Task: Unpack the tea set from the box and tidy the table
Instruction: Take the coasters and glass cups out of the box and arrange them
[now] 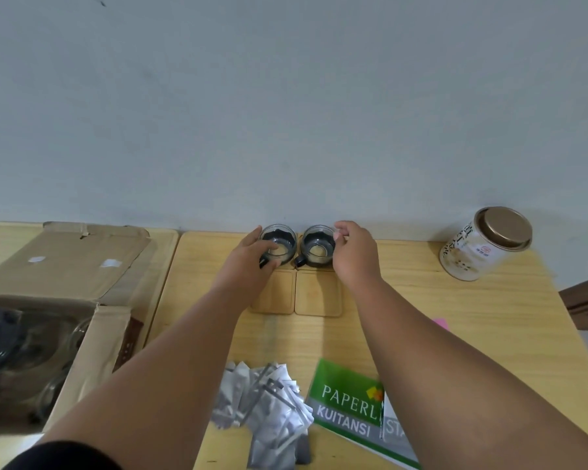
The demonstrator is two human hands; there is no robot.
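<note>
Two small glass cups with black holders stand side by side on wooden coasters at the far edge of the table, against the wall. My left hand (252, 257) is wrapped around the left cup (280, 244). My right hand (353, 254) pinches the rim of the right cup (316, 245) with its fingertips. In front of the cups lie two bare wooden coasters (318, 293). An open cardboard box (65, 266) sits at the left, with a dark-lidded glass teapot (0, 337) and more glassware inside.
A round tin with a bronze lid (486, 242) stands at the far right. A heap of silver sachets (269, 408) and a green receipt book (347, 401) lie near me. A pink slip (440, 323) peeks out beside my right forearm.
</note>
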